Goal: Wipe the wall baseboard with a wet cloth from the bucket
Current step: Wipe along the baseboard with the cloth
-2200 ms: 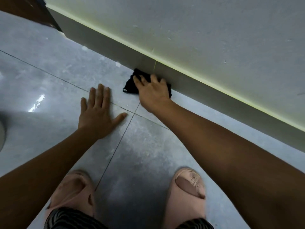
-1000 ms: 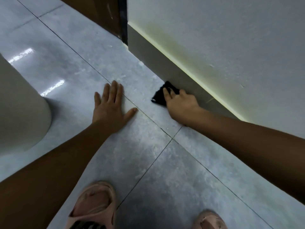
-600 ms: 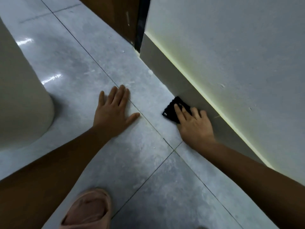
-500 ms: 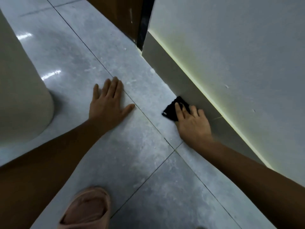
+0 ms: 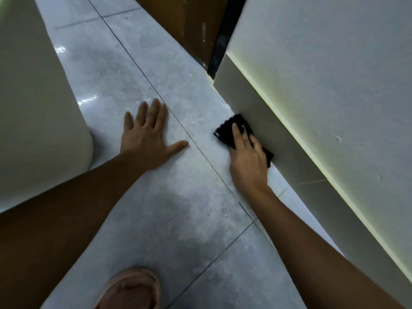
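My right grip, fingers straight, presses the cloth to the baseboard — a short far stretch looks unwiped; left grip lies flat on the floor.

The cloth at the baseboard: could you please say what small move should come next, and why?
Probably slide the cloth forward along the baseboard toward its far end; the right hand presses it there, and a short stretch lies ahead.

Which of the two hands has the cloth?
The right hand: it presses the black cloth against the baseboard. The left hand lies flat on the floor, holding nothing.
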Demonstrator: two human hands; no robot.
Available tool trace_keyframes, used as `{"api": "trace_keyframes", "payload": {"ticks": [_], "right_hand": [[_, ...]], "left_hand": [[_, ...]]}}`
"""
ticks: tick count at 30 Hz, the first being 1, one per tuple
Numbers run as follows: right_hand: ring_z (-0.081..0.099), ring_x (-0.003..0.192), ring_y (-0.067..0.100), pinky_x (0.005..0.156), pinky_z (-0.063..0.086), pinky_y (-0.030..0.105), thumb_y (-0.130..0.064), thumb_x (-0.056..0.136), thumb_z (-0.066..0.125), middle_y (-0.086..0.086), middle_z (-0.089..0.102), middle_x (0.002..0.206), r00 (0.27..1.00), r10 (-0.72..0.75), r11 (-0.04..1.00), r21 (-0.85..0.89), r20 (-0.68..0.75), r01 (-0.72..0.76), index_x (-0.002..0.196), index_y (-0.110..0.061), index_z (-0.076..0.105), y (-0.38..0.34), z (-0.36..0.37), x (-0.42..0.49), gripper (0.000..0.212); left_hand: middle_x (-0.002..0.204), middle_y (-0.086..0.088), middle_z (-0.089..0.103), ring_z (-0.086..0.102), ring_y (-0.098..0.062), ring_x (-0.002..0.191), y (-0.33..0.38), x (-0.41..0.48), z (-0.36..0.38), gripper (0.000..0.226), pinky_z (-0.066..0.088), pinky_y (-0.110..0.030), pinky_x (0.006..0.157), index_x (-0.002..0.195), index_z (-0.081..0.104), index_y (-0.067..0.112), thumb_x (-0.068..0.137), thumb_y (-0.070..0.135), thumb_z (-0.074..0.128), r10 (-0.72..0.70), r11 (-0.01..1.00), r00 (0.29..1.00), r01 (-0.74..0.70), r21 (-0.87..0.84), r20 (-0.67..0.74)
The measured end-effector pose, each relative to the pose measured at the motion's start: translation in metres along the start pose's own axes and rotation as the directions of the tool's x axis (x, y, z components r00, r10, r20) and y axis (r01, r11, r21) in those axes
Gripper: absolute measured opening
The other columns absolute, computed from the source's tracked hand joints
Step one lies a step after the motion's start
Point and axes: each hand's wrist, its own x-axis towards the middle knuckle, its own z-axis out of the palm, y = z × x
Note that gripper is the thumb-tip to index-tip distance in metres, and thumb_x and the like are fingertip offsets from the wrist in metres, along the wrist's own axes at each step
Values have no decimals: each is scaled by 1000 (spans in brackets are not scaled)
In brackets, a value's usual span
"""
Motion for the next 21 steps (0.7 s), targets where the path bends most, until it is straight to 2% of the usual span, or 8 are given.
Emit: {"api": "trace_keyframes", "payload": {"ticks": [3,6,10,15,21], "right_hand": [[25,142,26,111,25,36,-12,97,41,4,23,158,999,-42,996,-74,-7,41,152,-20,16,12,-2,-11,62],[26,138,28,106,28,40,-12,95,37,3,18,159,999,-43,990,-135,12,44,152,-20,12,-3,-3,9,63],[28,131,31,102,29,41,-14,94,36,3,17,159,999,-53,994,-98,5,53,152,-21,11,-46,-3,67,64],[28,131,30,101,29,40,-37,100,32,1,18,159,992,-122,986,-112,22,123,151,-39,7,-85,2,119,56],[36,116,28,94,34,37,-37,100,33,-7,25,156,997,-65,997,-43,-40,64,149,-32,23,-48,1,71,51]], "left_hand": [[160,-2,-17,-17,-25,146,-1,2,1,106,-5,-51,117,151,-13,19,73,85,15,-3,1000,1000,3,10,23],[160,-2,-17,-17,-26,146,1,2,2,106,-6,-51,117,151,-13,18,73,85,15,1,1000,1000,-1,5,11],[160,-3,-18,-18,-26,146,2,2,4,106,-7,-52,116,151,-13,17,73,84,15,0,1000,1000,0,12,2],[159,-3,-19,-19,-26,146,1,2,5,107,-7,-51,115,151,-15,17,72,85,10,-2,1000,1000,2,26,-2],[160,-3,-19,-18,-26,146,0,2,1,106,-6,-52,116,151,-14,17,73,84,12,9,1000,1000,-10,17,14]]}}
